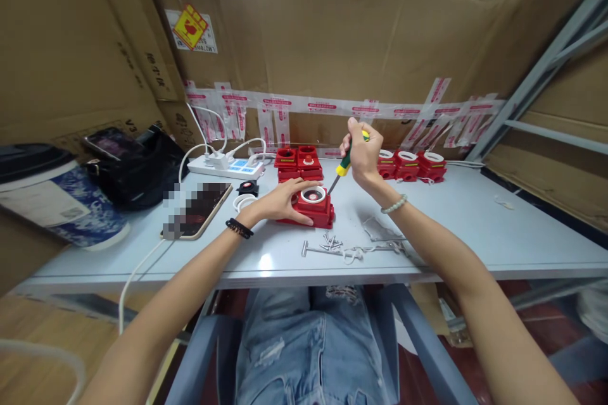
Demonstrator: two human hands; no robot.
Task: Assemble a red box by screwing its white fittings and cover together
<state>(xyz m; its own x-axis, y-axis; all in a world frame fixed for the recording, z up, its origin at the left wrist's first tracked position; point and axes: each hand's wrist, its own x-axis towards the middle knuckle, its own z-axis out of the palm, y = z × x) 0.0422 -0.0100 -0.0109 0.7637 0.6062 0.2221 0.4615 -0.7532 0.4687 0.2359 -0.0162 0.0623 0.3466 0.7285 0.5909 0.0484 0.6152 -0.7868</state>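
Note:
A red box [319, 214] with a white ring around its round top sits near the middle of the table. My left hand [284, 201] grips its left side, thumb in front and fingers behind. Wrapped round the handle of a green and yellow screwdriver [342, 166] is my right hand [363, 149]. The screwdriver slants down to the left, its tip at the box's right upper edge. Loose screws [331, 242] and a metal T-shaped rod [323, 250] lie in front of the box.
More red boxes [299, 172] stand behind, others [407, 166] at the right. To the left are white rings [244, 202], a black part [247, 188], a phone [202, 209], a power strip [228, 166], a black bag [142, 171] and a large cup [61, 196]. Cardboard [323, 44] rises behind.

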